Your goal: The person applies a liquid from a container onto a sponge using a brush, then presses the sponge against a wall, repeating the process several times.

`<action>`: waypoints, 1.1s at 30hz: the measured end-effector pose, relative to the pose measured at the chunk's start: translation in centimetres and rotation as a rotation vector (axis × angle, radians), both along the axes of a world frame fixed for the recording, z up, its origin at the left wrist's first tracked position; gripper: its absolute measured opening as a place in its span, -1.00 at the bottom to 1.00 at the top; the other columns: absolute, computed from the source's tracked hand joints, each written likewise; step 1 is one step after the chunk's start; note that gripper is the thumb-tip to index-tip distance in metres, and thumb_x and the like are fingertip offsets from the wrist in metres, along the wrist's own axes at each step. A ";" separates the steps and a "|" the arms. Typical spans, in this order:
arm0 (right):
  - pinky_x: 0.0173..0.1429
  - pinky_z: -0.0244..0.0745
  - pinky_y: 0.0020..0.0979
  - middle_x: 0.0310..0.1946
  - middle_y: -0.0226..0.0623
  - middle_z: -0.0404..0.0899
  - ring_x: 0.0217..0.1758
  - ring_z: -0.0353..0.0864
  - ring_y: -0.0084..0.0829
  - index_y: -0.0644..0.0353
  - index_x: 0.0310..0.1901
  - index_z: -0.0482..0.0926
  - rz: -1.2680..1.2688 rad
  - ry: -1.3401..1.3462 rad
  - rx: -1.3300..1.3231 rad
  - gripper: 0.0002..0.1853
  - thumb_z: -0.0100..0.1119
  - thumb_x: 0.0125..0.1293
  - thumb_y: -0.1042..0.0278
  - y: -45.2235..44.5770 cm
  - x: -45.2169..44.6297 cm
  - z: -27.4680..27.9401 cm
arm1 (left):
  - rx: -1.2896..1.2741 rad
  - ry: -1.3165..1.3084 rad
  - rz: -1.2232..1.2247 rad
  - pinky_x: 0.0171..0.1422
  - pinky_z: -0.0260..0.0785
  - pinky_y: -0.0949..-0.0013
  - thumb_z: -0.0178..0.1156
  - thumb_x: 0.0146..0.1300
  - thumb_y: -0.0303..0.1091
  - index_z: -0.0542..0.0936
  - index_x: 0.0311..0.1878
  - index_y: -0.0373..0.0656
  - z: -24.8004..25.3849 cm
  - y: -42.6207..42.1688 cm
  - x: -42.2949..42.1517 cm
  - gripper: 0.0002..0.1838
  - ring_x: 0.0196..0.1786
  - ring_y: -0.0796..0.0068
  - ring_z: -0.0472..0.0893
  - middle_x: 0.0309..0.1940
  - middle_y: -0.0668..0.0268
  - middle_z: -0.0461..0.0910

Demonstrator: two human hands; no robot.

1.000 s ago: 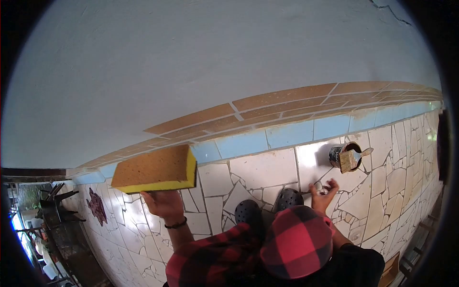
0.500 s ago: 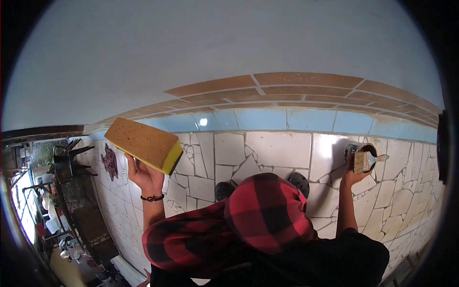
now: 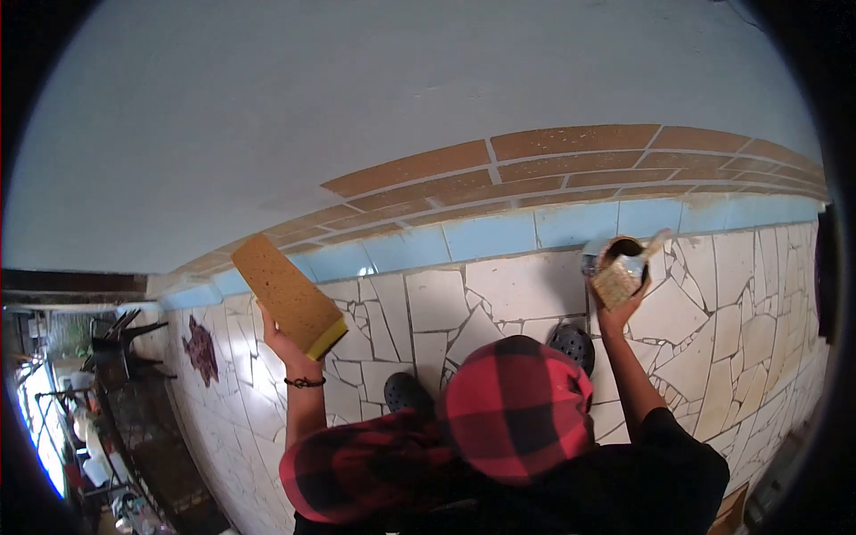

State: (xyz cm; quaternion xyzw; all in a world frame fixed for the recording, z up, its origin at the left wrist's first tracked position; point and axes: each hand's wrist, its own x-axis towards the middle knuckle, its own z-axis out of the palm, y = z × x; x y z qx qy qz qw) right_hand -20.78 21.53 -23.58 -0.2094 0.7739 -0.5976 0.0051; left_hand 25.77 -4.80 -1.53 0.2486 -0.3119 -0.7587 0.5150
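My left hand (image 3: pixel 285 349) grips a thick block sponge (image 3: pixel 287 296) from beneath, its fingers mostly hidden. The sponge has a brown face and a yellow side edge, and it is tilted near the wall's lower part. In my right hand (image 3: pixel 621 312) is a small open can (image 3: pixel 592 257) with a dark inside. A wide paintbrush (image 3: pixel 617 282) lies across the can's mouth, its pale bristles towards me and its handle pointing away. The grey wall (image 3: pixel 401 98) beyond carries brown brick shapes (image 3: pixel 580 143) split by pale lines.
Light blue tiles (image 3: pixel 489 239) run along the wall's foot. Irregular white tiles (image 3: pixel 517 281) cover the floor, with a dark red mat (image 3: pixel 200 349) at left. A black chair (image 3: pixel 134 343) and cluttered items stand at far left. A red-and-black checked cap (image 3: pixel 517 410) fills the lower middle.
My right hand has moved left and nearer the wall with the can and brush. The sponge has turned steeper and shifted slightly right, showing less of its yellow side.
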 end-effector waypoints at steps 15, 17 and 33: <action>0.30 0.57 -0.12 0.23 -0.23 0.45 0.22 0.58 -0.31 0.07 0.40 0.19 0.946 -0.641 -0.274 0.06 0.70 -0.14 0.37 -12.4 18.0 6.2 | -0.135 0.416 -0.028 0.61 0.07 0.03 0.13 0.47 -0.14 0.30 0.46 -0.06 -6.0 1.6 7.3 -0.43 0.51 0.25 0.27 0.47 0.25 0.31; 0.37 0.51 -0.16 0.26 -0.22 0.42 0.27 0.54 -0.32 0.09 0.39 0.19 1.044 -0.104 -0.112 0.06 0.71 -0.14 0.30 -13.5 19.4 7.2 | -0.105 0.371 0.075 0.61 0.07 0.06 0.17 0.44 -0.13 0.28 0.47 -0.09 -5.7 1.0 7.9 -0.39 0.51 0.23 0.26 0.48 0.22 0.29; 0.40 0.31 -0.19 0.19 -0.08 0.44 0.28 0.45 -0.12 0.23 0.31 0.33 0.830 0.032 -0.042 0.01 0.67 -0.16 0.01 -20.1 30.5 5.1 | -0.209 0.436 0.068 0.69 -0.10 0.02 -0.07 0.56 -0.21 0.19 0.47 -0.34 -6.5 -2.0 13.8 -0.44 0.54 0.06 0.18 0.48 -0.04 0.21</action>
